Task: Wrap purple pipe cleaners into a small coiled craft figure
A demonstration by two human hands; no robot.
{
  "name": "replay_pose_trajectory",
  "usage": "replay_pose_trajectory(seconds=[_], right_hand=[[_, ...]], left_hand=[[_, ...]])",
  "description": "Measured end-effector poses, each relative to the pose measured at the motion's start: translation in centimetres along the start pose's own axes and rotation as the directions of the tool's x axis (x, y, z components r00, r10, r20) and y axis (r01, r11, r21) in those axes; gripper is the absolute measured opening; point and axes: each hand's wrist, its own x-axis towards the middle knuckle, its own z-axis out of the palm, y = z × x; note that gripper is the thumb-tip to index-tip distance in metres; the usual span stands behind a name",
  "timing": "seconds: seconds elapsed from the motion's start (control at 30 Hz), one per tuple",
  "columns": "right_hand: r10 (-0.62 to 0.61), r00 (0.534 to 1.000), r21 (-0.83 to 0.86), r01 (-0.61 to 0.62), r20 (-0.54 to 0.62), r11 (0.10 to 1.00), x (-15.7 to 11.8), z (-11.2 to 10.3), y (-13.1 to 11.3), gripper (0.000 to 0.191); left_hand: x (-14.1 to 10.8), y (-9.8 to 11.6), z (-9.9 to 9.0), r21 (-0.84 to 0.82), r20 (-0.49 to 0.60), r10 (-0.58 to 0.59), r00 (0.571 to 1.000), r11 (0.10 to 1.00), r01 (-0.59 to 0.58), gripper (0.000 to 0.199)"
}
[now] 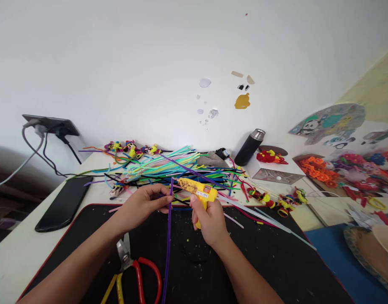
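My left hand point(154, 200) is closed, its thumb and fingertips pinching a purple pipe cleaner point(168, 245) near the upper end. The stem hangs down over the black mat point(260, 253). Wrapped round the handle of a yellow glue gun point(195, 188) is my right hand point(209, 217). The gun's nozzle points left, right beside the top of the purple stem; whether they touch I cannot tell. A clear glue stick point(257, 213) extends from the rear of the gun to the right. Behind both hands lies a heap of colored pipe cleaners point(168, 164).
Scissors with red handles point(139, 274) and a yellow-handled tool point(118, 287) lie at the front left. A black phone point(63, 204) rests on the left. Small figures point(285, 203), a black bottle point(250, 147) and a white box point(276, 172) stand toward the right.
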Motion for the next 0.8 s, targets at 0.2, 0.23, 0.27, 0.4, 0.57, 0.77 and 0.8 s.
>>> replay_pose_trajectory(seconds=[0.2,0.23,0.27,0.4,0.57,0.77,0.8], right_hand=[[-0.001,1.0,-0.001,0.001,-0.004,1.0,-0.04,0.0,0.13,0.062],[-0.002,1.0,-0.003,0.002,-0.001,1.0,-0.04,0.01,0.11,0.061],[-0.003,1.0,-0.006,0.003,0.003,1.0,-0.05,0.01,0.08,0.06],[-0.005,1.0,-0.015,0.005,0.008,1.0,-0.12,0.02,-0.07,0.06],[-0.008,1.0,-0.014,0.008,0.005,1.0,-0.18,0.0,-0.13,0.06],[-0.001,1.0,-0.006,0.001,-0.007,1.0,-0.08,0.0,-0.09,0.057],[0.002,1.0,-0.006,-0.002,-0.008,1.0,-0.07,0.0,-0.08,0.057]], left_hand=[[0.08,-0.25,-0.04,-0.007,-0.002,-0.002,1.0,1.0,0.002,0.046],[0.1,-0.31,-0.06,-0.007,0.0,-0.001,1.0,1.0,0.001,0.045],[0.11,-0.35,-0.08,-0.007,0.002,0.002,1.0,1.0,-0.001,0.045],[0.09,-0.36,-0.11,-0.018,0.001,0.006,1.0,1.0,-0.006,0.043],[0.06,-0.24,-0.03,-0.016,-0.009,0.005,1.0,1.0,-0.005,0.043],[0.07,-0.2,0.09,0.013,-0.004,0.011,1.0,1.0,-0.011,0.045],[0.07,-0.2,0.11,0.017,-0.004,0.01,1.0,1.0,-0.01,0.045]])
